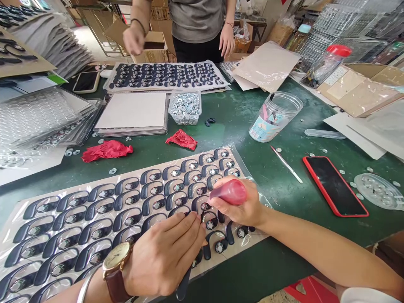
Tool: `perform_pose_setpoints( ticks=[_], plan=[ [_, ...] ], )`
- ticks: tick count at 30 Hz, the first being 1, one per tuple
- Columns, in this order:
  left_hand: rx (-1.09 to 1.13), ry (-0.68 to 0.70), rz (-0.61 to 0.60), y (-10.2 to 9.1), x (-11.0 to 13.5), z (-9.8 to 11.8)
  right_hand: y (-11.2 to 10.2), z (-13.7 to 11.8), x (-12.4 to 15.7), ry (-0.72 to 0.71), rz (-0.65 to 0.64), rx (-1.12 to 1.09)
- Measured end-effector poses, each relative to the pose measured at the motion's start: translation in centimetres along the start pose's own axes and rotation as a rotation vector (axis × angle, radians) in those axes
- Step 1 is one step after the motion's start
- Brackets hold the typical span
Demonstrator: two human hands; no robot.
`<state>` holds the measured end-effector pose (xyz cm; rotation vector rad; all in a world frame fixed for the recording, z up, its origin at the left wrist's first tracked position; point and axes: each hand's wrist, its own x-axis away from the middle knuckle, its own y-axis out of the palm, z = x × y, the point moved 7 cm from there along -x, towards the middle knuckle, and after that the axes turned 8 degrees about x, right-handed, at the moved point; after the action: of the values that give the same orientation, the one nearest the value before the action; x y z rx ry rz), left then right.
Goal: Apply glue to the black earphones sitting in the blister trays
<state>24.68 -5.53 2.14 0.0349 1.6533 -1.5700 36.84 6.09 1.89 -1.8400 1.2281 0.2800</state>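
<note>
My right hand (244, 206) is wrapped round a translucent red squeeze bottle (232, 192), its narrow end pointing down-left at a dark ear-hook-shaped part. My left hand (170, 248), wearing a watch, lies low over the sheet with fingers pressed together. From under its palm sticks the end of a slim dark tool (183, 287); a thin dark tip shows by the fingertips, and the rest is hidden. Beneath both hands lies a cardboard-backed sheet (41, 198) with rows of dark hook-shaped parts (102, 192), each bearing a shiny round piece.
Behind the sheet are red crumpled cloths (107, 150), a tub of metal discs (185, 107) and a tilted plastic cup (274, 118). A red-cased phone (336, 185) and thin stick (286, 164) lie right. Another person (197, 25) stands across the table by a second filled sheet (164, 75).
</note>
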Motion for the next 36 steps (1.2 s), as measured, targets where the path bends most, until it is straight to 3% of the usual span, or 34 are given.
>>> perform_pose_setpoints(
  ticks=[21, 31, 36],
  plan=[
    [0.031, -0.063, -0.01, 0.5, 0.9, -0.3, -0.2, -0.1, -0.1, 0.013, -0.015, -0.018],
    [0.304, -0.191, -0.001, -0.5, 0.3, -2.8, 0.0, -0.1, -0.1, 0.014, -0.045, -0.041],
    [0.406, -0.293, 0.092, -0.9, 0.2, -4.0, 0.3, -0.2, 0.0, -0.007, -0.059, -0.075]
  ],
)
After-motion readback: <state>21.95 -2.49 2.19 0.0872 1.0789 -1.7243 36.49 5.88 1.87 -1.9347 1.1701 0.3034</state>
